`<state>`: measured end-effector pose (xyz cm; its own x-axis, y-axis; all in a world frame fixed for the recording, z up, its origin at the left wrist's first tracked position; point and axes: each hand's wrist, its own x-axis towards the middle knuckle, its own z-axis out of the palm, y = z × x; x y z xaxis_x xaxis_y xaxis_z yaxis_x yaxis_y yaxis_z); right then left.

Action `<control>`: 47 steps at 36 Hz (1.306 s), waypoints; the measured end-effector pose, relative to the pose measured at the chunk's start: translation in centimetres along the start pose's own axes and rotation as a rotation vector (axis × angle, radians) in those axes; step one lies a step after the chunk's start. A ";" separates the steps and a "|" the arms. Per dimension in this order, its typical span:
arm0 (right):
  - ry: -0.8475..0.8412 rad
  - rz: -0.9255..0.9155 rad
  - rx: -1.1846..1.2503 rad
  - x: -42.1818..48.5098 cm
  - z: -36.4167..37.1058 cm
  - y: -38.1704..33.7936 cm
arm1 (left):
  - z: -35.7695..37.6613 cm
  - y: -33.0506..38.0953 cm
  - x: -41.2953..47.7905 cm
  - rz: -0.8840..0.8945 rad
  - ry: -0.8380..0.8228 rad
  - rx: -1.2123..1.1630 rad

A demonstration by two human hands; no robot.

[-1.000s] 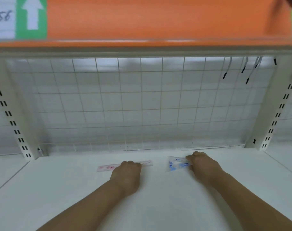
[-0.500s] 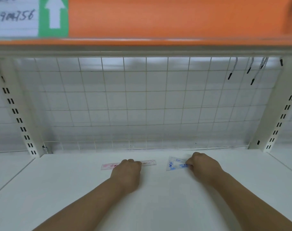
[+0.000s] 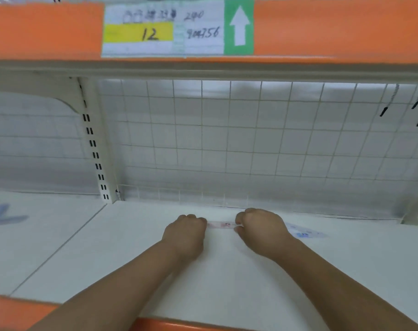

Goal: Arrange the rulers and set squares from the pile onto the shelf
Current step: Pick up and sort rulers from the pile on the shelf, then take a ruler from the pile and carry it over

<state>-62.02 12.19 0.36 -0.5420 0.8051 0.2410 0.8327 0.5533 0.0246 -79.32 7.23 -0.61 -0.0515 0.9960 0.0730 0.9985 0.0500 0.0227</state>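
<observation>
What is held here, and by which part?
The ruler, flat on the shelf: left hand grips its left end, right hand its right end. The set square lies free.

The ruler (image 3: 223,225) lies on the shelf (image 3: 227,278) between left hand (image 3: 185,232) and right hand (image 3: 260,229) (set square (image 3: 304,232) farther right).

The shelf (image 3: 227,271) is plain white. The ruler (image 3: 221,225) is clear with pink print, and the set square (image 3: 303,231) is clear with blue print. The strip (image 3: 334,27) overhead is orange. Its label (image 3: 203,46) is white with black handwriting, a yellow block marked 12 and a green block bearing a white arrow. The wire grid (image 3: 227,139) behind is cream, in a pattern of squares. The post (image 3: 95,149) is cream with paired black slots.
</observation>
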 end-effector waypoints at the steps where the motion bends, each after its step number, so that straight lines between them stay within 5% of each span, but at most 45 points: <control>1: 0.003 -0.025 0.007 0.3 -0.1 -1.3 | -0.2 -1.2 -0.7 -0.015 0.010 -0.003; 24: 0.016 -0.434 0.154 2.7 -0.2 -42.5 | -4.8 -34.6 -25.7 -0.390 0.040 0.004; 47: -0.031 -0.512 0.092 18.2 1.7 -57.2 | -5.7 -53.1 -22.7 -0.532 0.095 0.006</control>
<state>-119.72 -4.39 1.69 -0.8815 0.4316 0.1915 0.4474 0.8932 0.0462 -131.32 -18.43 2.17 -0.5510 0.8221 0.1432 0.8343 0.5461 0.0751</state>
